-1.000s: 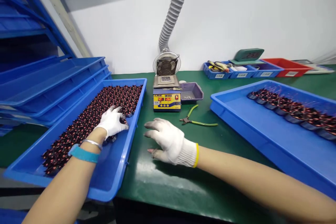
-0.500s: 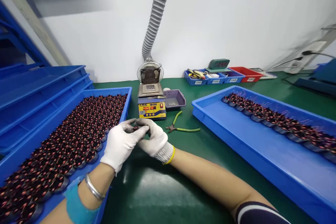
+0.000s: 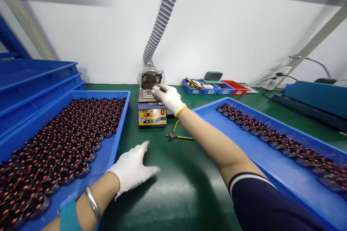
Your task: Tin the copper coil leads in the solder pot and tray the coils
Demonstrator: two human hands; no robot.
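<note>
My right hand, in a white glove with darkened fingertips, is raised over the right side of the yellow-fronted solder pot. Its fingers are pinched on a small round wired part, mostly hidden by the glove. My left hand, also gloved, hovers low over the green table with fingers spread and nothing in them. Left of it, a blue tray holds many round dark parts with reddish wire ends. In the right-hand blue tray, similar parts with upright thin wires stand along the far side.
Green-handled cutters lie before the solder pot, under a fume duct. Behind stand small blue bins, a red bin and a green digital display. Blue trays are stacked at left; a blue machine sits far right.
My hands, together around a small dark part before, have separated. The right has moved up to the solder pot; the left has opened and dropped lower. The view has shifted slightly right.
</note>
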